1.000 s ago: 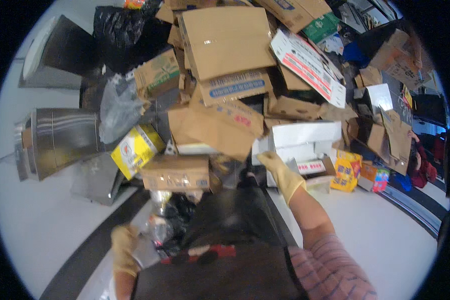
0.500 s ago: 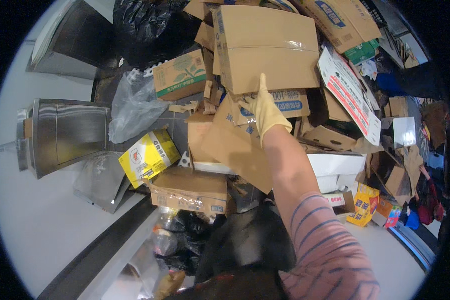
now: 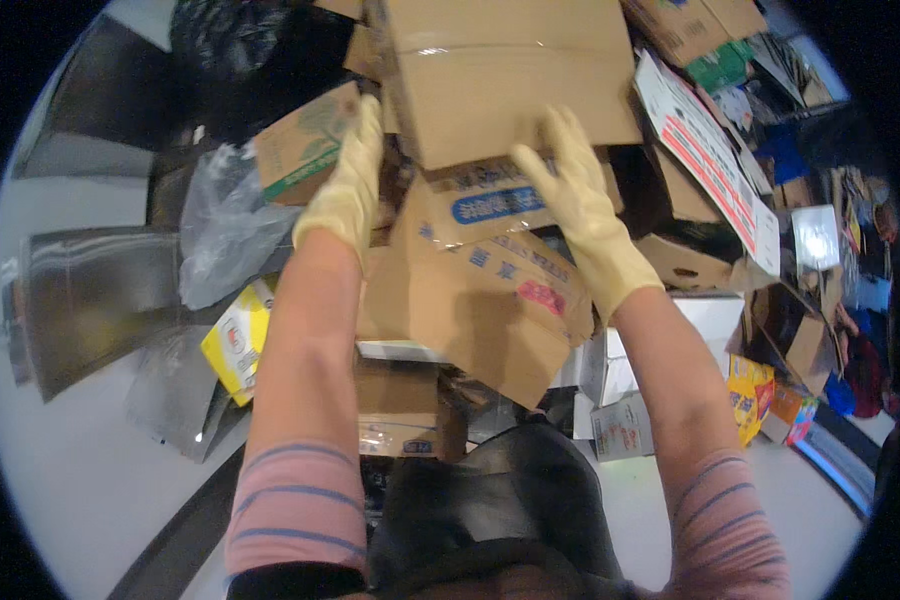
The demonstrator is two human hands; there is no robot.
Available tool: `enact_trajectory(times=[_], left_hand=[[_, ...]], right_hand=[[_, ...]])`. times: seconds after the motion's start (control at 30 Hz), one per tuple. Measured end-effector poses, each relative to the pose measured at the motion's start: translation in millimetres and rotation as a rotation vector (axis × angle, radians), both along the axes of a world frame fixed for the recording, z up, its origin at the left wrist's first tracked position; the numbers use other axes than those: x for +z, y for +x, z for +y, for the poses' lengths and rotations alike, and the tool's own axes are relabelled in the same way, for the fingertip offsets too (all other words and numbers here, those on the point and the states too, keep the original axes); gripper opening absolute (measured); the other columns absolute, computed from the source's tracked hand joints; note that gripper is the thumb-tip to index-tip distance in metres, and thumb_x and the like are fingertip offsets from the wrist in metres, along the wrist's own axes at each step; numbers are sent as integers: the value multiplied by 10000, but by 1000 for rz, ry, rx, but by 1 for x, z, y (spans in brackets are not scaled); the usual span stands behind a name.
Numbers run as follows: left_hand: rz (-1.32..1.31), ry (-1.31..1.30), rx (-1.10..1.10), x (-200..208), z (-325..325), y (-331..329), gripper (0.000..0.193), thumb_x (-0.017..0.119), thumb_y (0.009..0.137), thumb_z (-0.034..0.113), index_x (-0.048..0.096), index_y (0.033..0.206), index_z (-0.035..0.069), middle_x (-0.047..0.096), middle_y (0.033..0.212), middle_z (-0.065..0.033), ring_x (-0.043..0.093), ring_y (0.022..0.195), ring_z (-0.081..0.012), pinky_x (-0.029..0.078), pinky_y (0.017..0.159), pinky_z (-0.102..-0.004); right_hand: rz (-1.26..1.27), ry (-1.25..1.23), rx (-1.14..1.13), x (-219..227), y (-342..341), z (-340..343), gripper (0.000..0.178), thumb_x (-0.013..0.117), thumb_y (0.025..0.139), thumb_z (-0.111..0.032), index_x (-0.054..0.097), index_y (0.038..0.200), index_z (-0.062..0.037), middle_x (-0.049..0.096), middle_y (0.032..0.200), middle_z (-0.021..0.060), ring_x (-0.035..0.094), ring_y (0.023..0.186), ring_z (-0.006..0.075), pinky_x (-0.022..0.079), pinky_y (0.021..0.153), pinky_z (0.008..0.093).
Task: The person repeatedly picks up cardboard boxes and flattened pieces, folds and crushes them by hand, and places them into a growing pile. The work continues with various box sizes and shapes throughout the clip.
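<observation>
Both my hands wear pale yellow rubber gloves. My left hand [image 3: 345, 190] reaches forward with its fingers stretched out, between a box with a green tree print [image 3: 305, 145] and the left side of a large brown cardboard box [image 3: 505, 85]. My right hand [image 3: 585, 195], blurred a little by motion, has its fingers and thumb apart over the large box's near edge. I cannot tell whether either glove touches it. Below that edge lies flattened cardboard with blue print [image 3: 500, 205], on top of another cardboard sheet [image 3: 460, 305].
Steel cabinets [image 3: 100, 310] stand at the left beside a clear plastic bag [image 3: 220, 220] and a yellow box [image 3: 240, 335]. A black bag [image 3: 260, 60] lies at the far left. White boxes [image 3: 620, 350] and a red-striped white panel [image 3: 710, 160] are at the right.
My left hand has come into view at the left of the large box. My right hand has moved right, opening its fingers. The view has shifted, with the large box now higher in the picture.
</observation>
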State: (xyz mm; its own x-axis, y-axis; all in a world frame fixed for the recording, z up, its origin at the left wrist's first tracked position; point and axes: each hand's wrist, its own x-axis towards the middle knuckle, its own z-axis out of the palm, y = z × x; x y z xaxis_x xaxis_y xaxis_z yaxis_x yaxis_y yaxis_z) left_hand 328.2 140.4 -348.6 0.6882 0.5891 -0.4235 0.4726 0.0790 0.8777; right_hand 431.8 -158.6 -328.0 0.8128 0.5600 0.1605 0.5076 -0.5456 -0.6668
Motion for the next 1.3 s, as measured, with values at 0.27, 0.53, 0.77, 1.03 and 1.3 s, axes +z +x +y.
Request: enact_trajectory(times=[0.27,0.53,0.77,1.03,1.3], left_hand=[[-187,-507,-22,6,-27,20,987,553,994,853,596,1560,47,643,1507,-223,636,1366,-324,550,1131,-526],[-243,-279,-304,87,-120,-5,753,665,1079,594,612,1496,-30,683,1443,-179,629,1339,-309,511,1114,-456],[-269,-346,-198,156,-153,-72,872,568,1068,738,557,1615,60,588,1579,-188,533,1472,-314,485,1166,-499],[33,-493,211,46,-85,-62,1001,474,1023,871,514,1648,90,479,1696,-213,512,1505,-369,447,1241,-491],[-458,-986,553,-19,-130,-19,1061,691,954,807,492,1622,8,413,1744,-215,394,1588,-356,350,1304,-470]], right_hand=[[216,130,-32,1,-16,12,881,652,1066,-607,436,1678,-11,286,1779,338,162,1706,450,203,1385,483],[411,98,16,86,-90,43,1021,649,1008,-680,343,1724,-19,173,1772,425,98,1664,608,198,1358,602],[586,291,255,147,-114,22,963,590,1059,-675,363,1707,0,347,1771,281,243,1692,378,236,1356,443],[1011,350,-495,97,-80,-53,983,716,1005,-668,402,1715,-65,404,1751,210,392,1608,363,397,1268,513],[-145,40,38,38,-46,-25,949,722,998,-620,481,1596,76,424,1684,363,347,1609,505,227,1366,548]])
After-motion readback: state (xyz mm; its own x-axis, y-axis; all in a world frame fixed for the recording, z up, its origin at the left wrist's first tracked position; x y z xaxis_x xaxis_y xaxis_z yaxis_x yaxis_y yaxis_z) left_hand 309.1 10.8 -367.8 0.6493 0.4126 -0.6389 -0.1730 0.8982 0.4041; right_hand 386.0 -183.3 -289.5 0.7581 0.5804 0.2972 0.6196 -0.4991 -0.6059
